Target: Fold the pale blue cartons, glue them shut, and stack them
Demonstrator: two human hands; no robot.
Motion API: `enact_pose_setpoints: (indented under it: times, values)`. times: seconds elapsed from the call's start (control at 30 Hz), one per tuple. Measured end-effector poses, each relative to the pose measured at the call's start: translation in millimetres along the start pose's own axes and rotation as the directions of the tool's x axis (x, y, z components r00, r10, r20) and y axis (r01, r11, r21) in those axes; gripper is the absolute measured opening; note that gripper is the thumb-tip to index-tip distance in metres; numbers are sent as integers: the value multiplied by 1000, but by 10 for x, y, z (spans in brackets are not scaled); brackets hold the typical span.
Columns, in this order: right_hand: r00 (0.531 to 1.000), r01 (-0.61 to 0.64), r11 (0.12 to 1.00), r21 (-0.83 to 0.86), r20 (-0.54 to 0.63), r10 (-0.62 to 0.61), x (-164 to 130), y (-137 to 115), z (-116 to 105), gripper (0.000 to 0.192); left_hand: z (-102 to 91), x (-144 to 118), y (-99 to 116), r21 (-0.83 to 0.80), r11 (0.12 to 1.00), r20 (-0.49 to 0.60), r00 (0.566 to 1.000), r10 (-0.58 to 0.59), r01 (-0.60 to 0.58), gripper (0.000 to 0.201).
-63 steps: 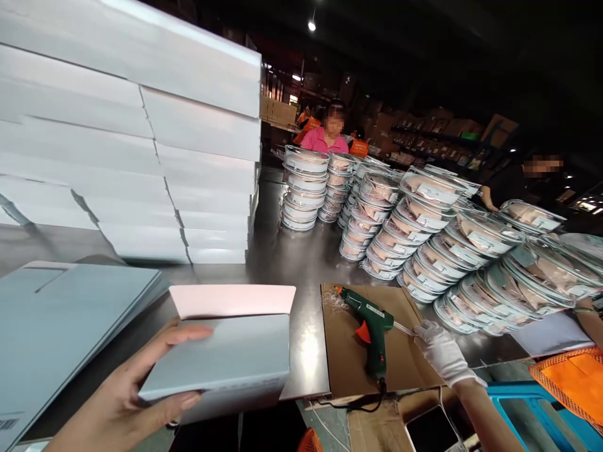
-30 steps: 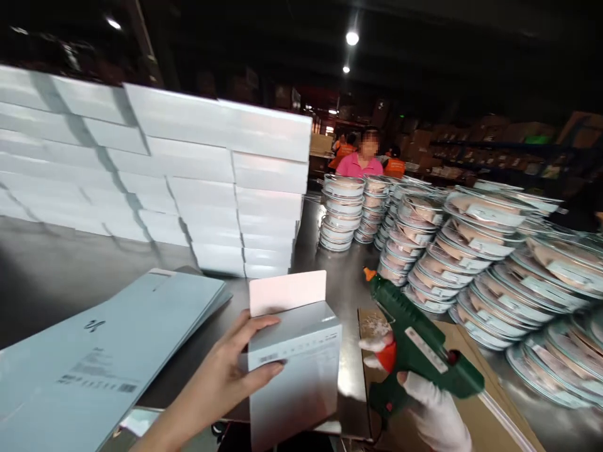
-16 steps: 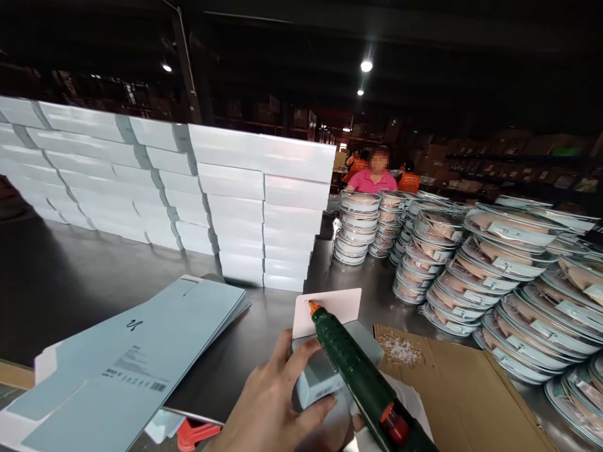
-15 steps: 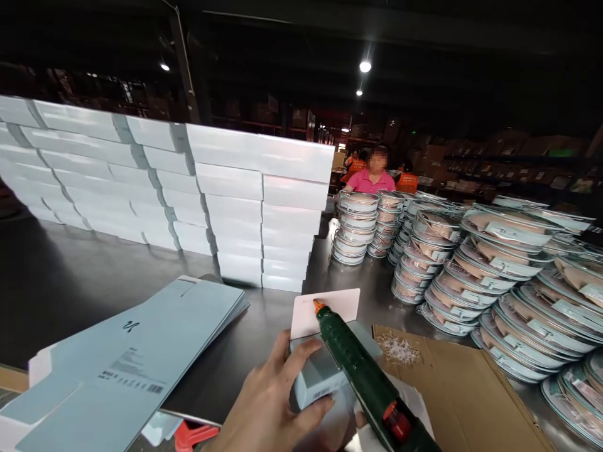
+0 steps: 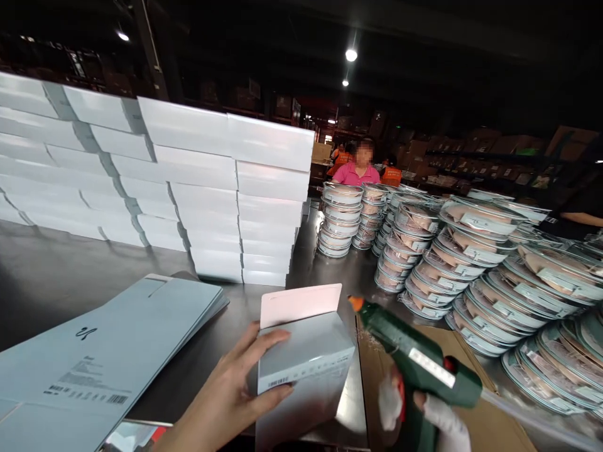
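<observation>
A pale blue-grey box (image 5: 306, 370) stands in front of me, its pinkish-white end flap (image 5: 301, 304) raised at the far edge. My left hand (image 5: 240, 383) grips the box's left side, fingers over the top and thumb on the near face. To the right of the box, my right hand (image 5: 438, 417), with white covering on its fingers, holds a dark green glue gun (image 5: 409, 345). The orange nozzle points left, just beside the flap and apart from it. Flat printed carton blanks (image 5: 108, 351) lie stacked left of my left hand.
A long wall of stacked white boxes (image 5: 198, 201) spans the back left of the metal table (image 5: 164, 267). Stacks of round wrapped packs (image 5: 475, 270) fill the right. Cardboard (image 5: 499, 420) lies beneath the glue gun. A person in pink (image 5: 358, 172) is behind the stacks.
The glue gun has moved right, away from the flap, and turned so its side shows. The box stands more upright in my left hand. The view has shifted right.
</observation>
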State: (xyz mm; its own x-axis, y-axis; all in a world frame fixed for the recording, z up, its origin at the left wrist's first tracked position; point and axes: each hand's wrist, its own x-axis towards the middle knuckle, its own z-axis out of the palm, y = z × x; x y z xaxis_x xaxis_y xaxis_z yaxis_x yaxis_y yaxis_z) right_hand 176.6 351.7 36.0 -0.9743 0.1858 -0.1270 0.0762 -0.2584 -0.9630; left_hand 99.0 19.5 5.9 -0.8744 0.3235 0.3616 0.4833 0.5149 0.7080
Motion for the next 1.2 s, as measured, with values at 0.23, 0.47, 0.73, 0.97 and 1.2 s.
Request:
enact_pose_setpoints:
  times: [0.23, 0.47, 0.73, 0.97, 1.2]
  values:
    - [888, -289, 946, 144, -329, 322, 179, 51, -668, 46, -267, 215, -30, -175, 982, 178, 978, 105, -74, 59]
    - [910, -211, 842, -497, -415, -16, 185, -246, -643, 48, -390, 321, 109, -236, 971, 238, 966, 105, -48, 57]
    - [836, 463, 816, -345, 475, -274, 310, 19, 450, 88, -90, 213, -39, -439, 850, -39, 951, 307, -292, 52]
    - [556, 828, 388, -405, 682, -476, 261, -90, 593, 65, -130, 172, -8, -388, 842, -4, 915, 405, -374, 40]
    - [467, 883, 221, -415, 724, -508, 277, -63, 654, 70, -220, 235, 87, -460, 837, 19, 939, 344, -298, 21]
